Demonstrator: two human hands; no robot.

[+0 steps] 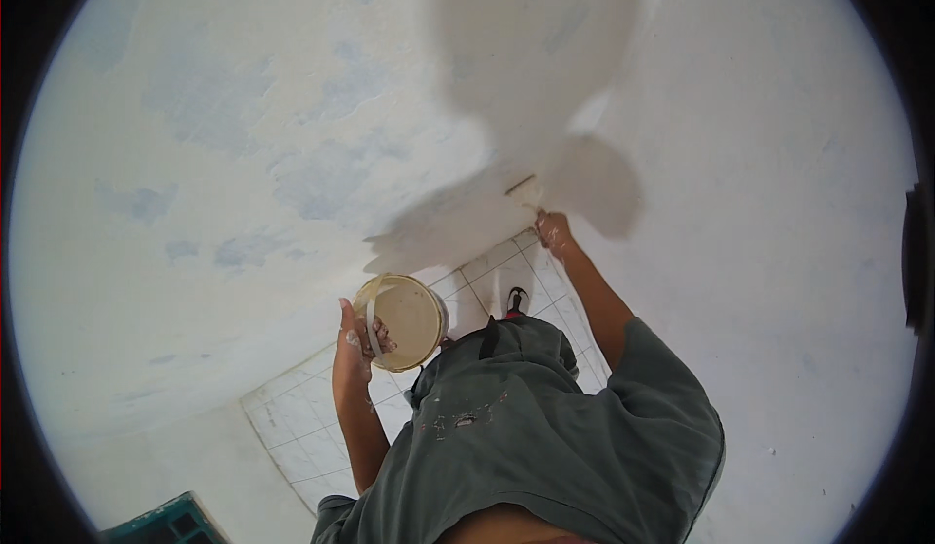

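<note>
My left hand (pixel 361 342), spotted with white paint, grips the pale plastic handle and rim of a round bucket (pixel 409 310) holding cream-coloured paint. At the right, my right hand (pixel 552 232) is closed on the handle of a paintbrush (pixel 523 189). The brush's wide head is at the white wall (pixel 224 135), low down near where it meets the floor; whether the bristles touch it is hard to tell. Pale blue-grey patches mark the wall, and dark shadows fall across it beside the brush.
A white tiled floor (pixel 292 412) runs below the wall, with my shoe (pixel 516 300) on it. A second white wall (pixel 760 252) rises at the right. A green framed object (pixel 161 520) sits at the lower left, and a dark object (pixel 914 257) at the right edge.
</note>
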